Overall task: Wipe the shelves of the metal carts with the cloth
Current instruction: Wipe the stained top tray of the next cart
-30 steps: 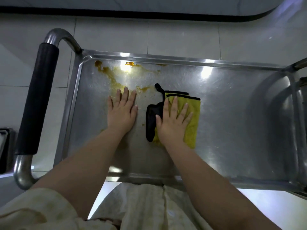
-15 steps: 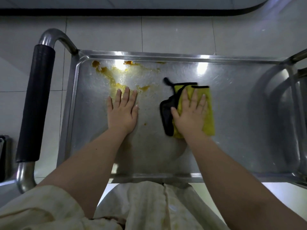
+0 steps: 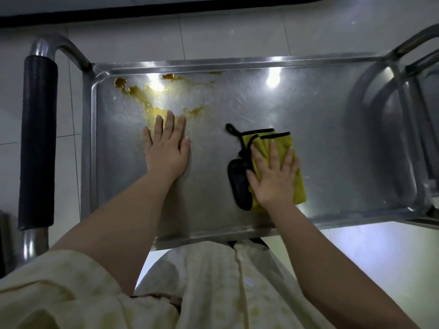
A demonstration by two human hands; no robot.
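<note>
a metal cart shelf [image 3: 332,138] lies below the camera, its long sides being the near and far edges. the yellow cloth [image 3: 281,142], folded and trimmed in black, lies flat about midway along the shelf, closer to the near edge than the far one. its long axis runs from the near edge toward the far edge, with the far end leaning a little to the left. a black flap [image 3: 240,186] sticks out along its left side, and a thin black loop [image 3: 231,129] points toward the far left corner.

the right hand [image 3: 273,176] lies flat on the cloth, fingers straight and spread, pressing it to the metal. the left hand [image 3: 166,150] rests palm down on the bare shelf to the left of the cloth and apart from it, fingers straight and close together. its fingertips reach the near end of an orange-yellow stain [image 3: 142,98] that runs up to the far left corner.

a push handle [image 3: 38,138] with a black grip stands beyond the left edge.
</note>
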